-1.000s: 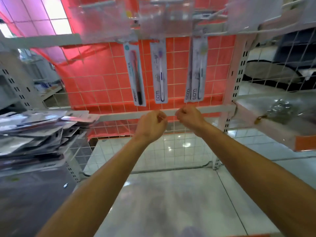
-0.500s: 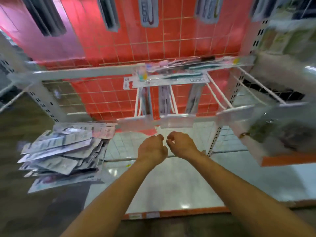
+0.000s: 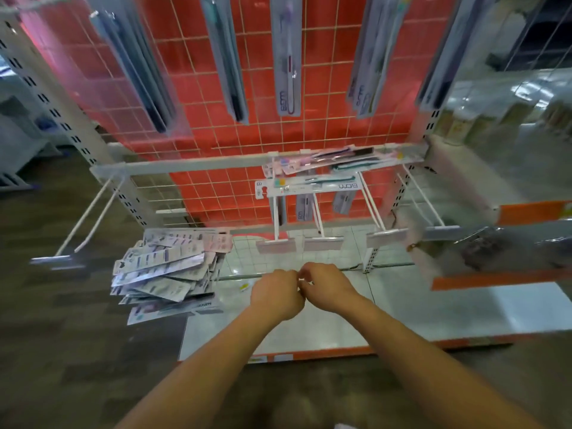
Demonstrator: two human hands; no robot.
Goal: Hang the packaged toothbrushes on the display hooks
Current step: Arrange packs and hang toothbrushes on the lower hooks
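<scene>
Between packs. My left hand (image 3: 277, 294) and right hand (image 3: 328, 286) are curled together; can't tell if they hold anything. Next: grab from the pack pile (image 3: 167, 267), thread onto a free hook (image 3: 84, 213).

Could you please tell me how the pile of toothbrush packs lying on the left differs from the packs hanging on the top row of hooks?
The pile lies roughly flat, while the hanging packs hang upright in front of the red grid. The pile is one loose, overlapping heap, fanned at different angles; the hanging packs sit in separate groups spaced along the row. Both are long, narrow carded packs.
</scene>
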